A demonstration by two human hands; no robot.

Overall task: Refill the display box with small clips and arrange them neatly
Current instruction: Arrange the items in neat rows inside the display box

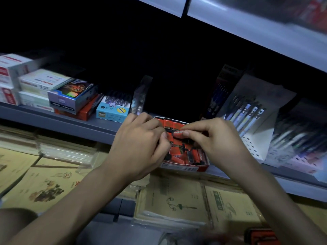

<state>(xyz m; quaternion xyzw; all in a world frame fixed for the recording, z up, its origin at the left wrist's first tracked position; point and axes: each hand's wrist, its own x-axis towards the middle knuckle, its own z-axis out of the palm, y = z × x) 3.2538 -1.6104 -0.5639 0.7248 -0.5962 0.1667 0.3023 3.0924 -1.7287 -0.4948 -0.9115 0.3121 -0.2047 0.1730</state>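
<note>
A red display box sits at the front edge of a grey shelf, filled with several small red clip packs. My right hand pinches one small red pack between thumb and forefinger above the box's middle. My left hand hovers over the box's left side with its fingers curled down into the packs; its fingertips are hidden, so what they hold is unclear. A neat row of packs stands along the back of the box.
Stationery boxes and a blue pen box stand on the grey shelf to the left. A white pen rack stands to the right. Brown notebooks lie on the shelf below. Another red box shows at the bottom right.
</note>
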